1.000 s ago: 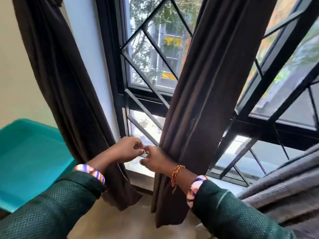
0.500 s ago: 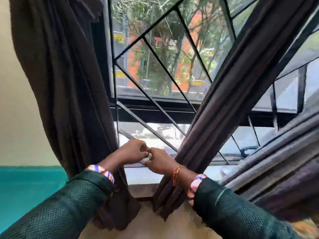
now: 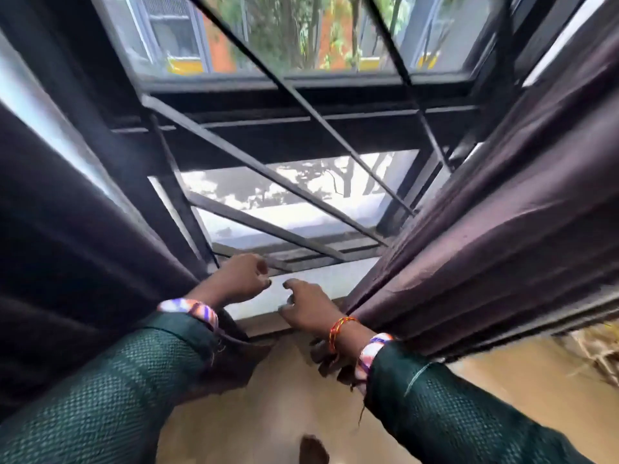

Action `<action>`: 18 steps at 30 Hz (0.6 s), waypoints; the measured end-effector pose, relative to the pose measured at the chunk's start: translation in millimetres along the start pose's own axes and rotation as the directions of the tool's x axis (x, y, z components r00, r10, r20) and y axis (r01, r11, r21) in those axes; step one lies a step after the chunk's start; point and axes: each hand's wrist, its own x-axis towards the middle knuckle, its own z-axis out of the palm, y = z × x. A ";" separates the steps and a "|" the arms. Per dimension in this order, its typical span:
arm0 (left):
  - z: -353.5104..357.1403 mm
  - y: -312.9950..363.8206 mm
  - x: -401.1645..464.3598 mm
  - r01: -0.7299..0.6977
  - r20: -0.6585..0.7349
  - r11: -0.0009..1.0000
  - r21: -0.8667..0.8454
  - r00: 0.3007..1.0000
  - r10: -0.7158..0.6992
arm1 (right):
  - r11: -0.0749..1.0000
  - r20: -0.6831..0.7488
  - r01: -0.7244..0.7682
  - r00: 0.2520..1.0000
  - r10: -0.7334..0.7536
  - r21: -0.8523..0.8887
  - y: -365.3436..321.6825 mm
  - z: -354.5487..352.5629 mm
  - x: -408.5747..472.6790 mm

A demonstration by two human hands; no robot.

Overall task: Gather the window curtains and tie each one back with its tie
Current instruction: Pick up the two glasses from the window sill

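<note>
Two dark brown curtains hang at the window: the left curtain (image 3: 83,256) and the right curtain (image 3: 502,229), which is bunched into folds. My left hand (image 3: 239,277) hovers over the white window sill (image 3: 335,274) with its fingers loosely curled and nothing visible in them. My right hand (image 3: 308,304) lies a short way to its right, fingers relaxed and spread, beside the lower edge of the right curtain. The two hands do not touch. I see no tie in this view.
A black metal grille (image 3: 268,169) with diagonal bars covers the window behind the sill. Beige floor (image 3: 274,396) shows below, between my green sleeves. Something straw-coloured (image 3: 596,349) lies at the right edge.
My hands were pinched together at the right curtain's edge; now they have come apart over the sill. The view has swung downward and closer to the window.
</note>
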 end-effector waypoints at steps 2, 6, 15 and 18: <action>21.0 -17.1 16.8 0.048 0.040 0.998 0.031 0.998 -0.049 | 0.999 0.023 -0.043 0.999 0.043 0.009 22.9 14.1 16.9; 67.8 -48.9 45.2 0.139 0.100 0.982 0.130 0.983 -0.152 | 0.996 0.073 -0.090 0.993 0.089 0.012 66.9 37.9 47.7; 145.8 -101.0 90.5 0.218 0.040 0.922 0.318 0.969 -0.243 | 0.986 0.082 -0.151 0.986 0.145 0.065 117.1 75.5 91.3; 155.6 -111.7 97.4 0.273 -0.088 0.907 0.321 0.962 -0.259 | 0.980 0.047 -0.158 0.987 0.153 0.122 124.9 77.2 97.6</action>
